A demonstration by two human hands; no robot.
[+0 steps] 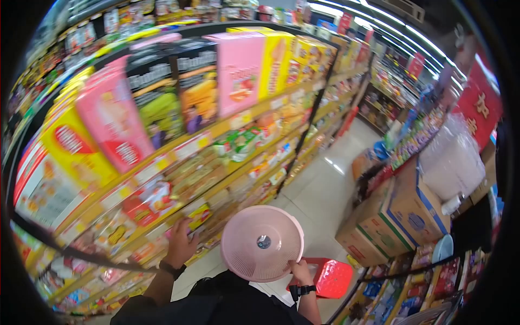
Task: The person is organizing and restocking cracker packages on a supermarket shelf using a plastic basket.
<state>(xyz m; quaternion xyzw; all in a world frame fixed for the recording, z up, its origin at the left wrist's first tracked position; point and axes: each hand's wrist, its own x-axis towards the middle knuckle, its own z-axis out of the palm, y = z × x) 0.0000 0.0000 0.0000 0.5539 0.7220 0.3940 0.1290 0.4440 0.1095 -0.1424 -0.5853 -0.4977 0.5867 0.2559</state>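
The right hand (300, 272) on the pink colander (238, 238) partly hides a red plastic item (336, 279); whether the left hand (182, 245) touches the yellow packet (201, 216) is unclear; small print on the left pink boxes (114, 111) blurs.

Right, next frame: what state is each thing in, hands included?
Left hand: fingers parted near a yellow pack; contact unclear.
Right hand: closed on the pink basket's rim.
Pink basket: open side up, empty but for a round label.
Red plastic item: low down, partly hidden.
Top-row packs: standing in a row.
Ceiling lights: on.
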